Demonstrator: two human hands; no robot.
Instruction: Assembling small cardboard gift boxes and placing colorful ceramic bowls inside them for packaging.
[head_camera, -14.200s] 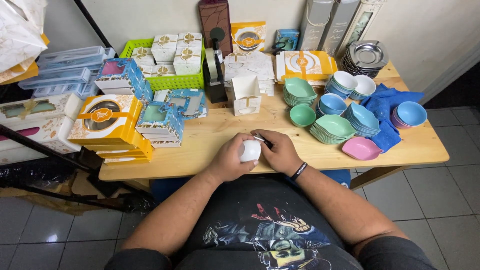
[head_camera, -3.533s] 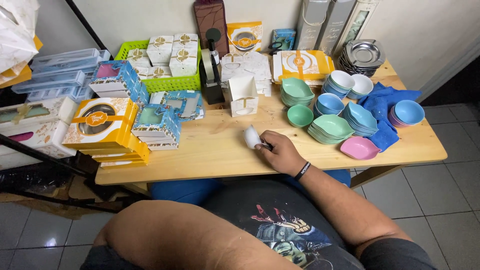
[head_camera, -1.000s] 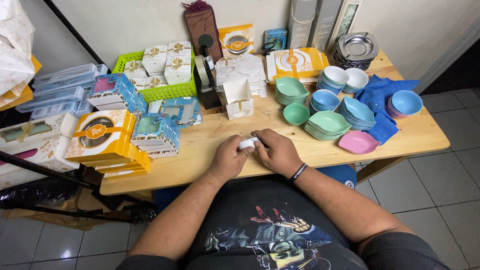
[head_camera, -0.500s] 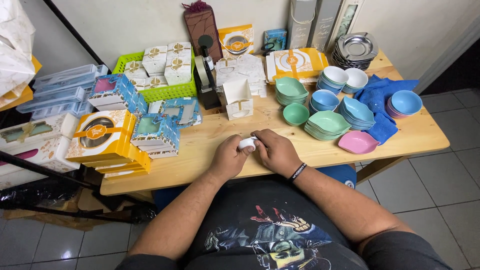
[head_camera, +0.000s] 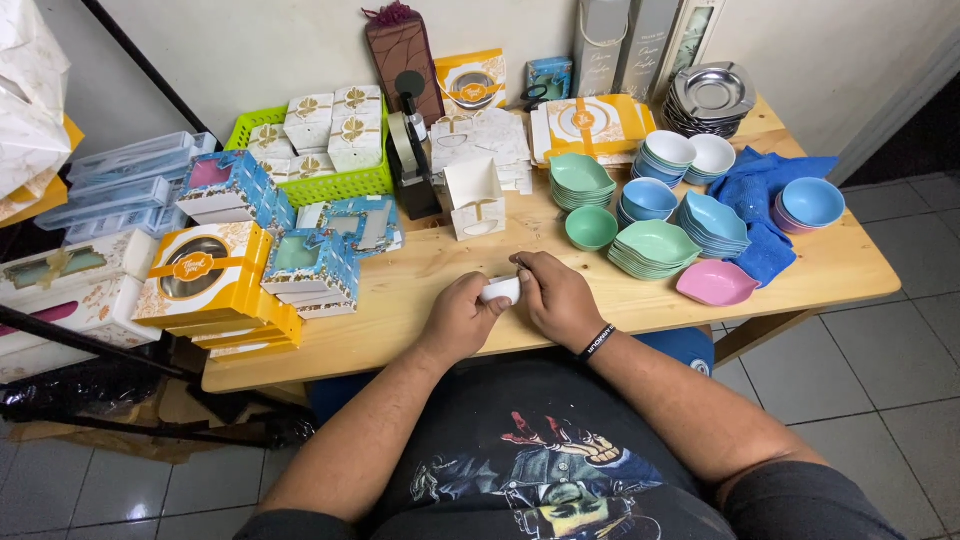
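Note:
A small white object lies low over the wooden table, near its front edge. My left hand grips its left side and my right hand covers its right side, so most of it is hidden. An open white gift box stands just behind my hands. A black tape dispenser stands to the left of that box.
Stacks of green, blue and white bowls and a pink dish fill the right. A blue cloth lies under some. Yellow boxes, blue boxes and a green basket crowd the left. Metal plates sit far right.
Since 3.5 s ago my left hand has come back onto the table and joined the right on the white object. Over the last second both hands have hardly moved.

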